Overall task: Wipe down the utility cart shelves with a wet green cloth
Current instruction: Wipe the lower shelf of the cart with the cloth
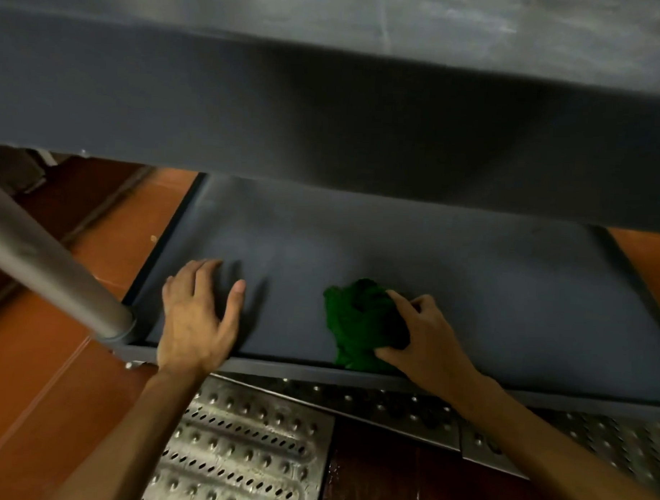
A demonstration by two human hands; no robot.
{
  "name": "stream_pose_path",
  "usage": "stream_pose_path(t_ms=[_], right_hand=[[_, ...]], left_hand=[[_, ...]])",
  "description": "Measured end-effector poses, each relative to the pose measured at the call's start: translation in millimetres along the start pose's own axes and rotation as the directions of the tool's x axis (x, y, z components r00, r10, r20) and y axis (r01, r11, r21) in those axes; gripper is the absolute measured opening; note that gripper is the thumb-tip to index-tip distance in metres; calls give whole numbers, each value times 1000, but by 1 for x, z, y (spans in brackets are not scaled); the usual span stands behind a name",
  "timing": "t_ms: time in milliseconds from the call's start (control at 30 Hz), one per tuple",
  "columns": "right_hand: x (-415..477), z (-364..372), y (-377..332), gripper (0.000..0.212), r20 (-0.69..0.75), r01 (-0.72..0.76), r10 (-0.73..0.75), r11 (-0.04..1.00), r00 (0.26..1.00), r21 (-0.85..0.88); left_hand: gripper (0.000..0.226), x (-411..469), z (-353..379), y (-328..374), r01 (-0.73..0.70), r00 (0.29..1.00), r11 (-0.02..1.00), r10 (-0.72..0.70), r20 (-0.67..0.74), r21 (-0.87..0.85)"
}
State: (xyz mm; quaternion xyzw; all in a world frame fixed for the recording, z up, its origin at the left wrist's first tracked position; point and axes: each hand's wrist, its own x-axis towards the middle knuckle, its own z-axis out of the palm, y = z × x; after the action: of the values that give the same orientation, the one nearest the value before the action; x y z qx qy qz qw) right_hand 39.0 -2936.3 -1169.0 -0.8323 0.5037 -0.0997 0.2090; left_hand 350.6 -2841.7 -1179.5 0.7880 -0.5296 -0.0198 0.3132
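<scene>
A bunched green cloth [359, 322] lies on the dark grey lower shelf [506, 293] of the utility cart, near its front edge. My right hand [426, 339] grips the cloth from the right, fingers curled round it. My left hand [197, 316] rests flat on the shelf at its front left corner, fingers spread and straight. The upper shelf [326, 100] of the cart hangs over the back of the lower one and hides its far part.
A grey metal cart post [51, 273] rises at the front left corner of the shelf. Orange-red floor tiles [36, 370] lie to the left. Perforated metal floor grates [247, 445] sit under and in front of the cart.
</scene>
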Motion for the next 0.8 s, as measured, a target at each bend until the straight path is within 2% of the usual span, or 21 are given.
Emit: stream_pose_path(t_ms=[200, 400, 533, 633, 700, 800], right_hand=[[33, 25, -71, 87, 130, 178, -174, 984, 976, -23], [72, 53, -148, 81, 171, 364, -349, 929, 921, -62], [100, 63, -173, 72, 170, 391, -377, 918, 911, -60], [115, 71, -182, 57, 109, 414, -408, 909, 906, -39], [126, 74, -187, 51, 82, 410, -407, 912, 910, -29], [145, 79, -195, 48, 60, 379, -376, 923, 925, -58]], left_hand=[[78, -3, 1, 2, -14, 997, 999, 11, -81, -40], [81, -1, 1, -1, 3, 991, 997, -14, -133, -77], [79, 1, 1, -3, 66, 982, 998, -69, -176, -22], [77, 5, 4, -1, 173, 969, 985, -166, -182, 23], [77, 9, 6, -1, 237, 959, 970, -224, -174, 57], [76, 14, 9, -2, 260, 954, 962, -244, -175, 78]])
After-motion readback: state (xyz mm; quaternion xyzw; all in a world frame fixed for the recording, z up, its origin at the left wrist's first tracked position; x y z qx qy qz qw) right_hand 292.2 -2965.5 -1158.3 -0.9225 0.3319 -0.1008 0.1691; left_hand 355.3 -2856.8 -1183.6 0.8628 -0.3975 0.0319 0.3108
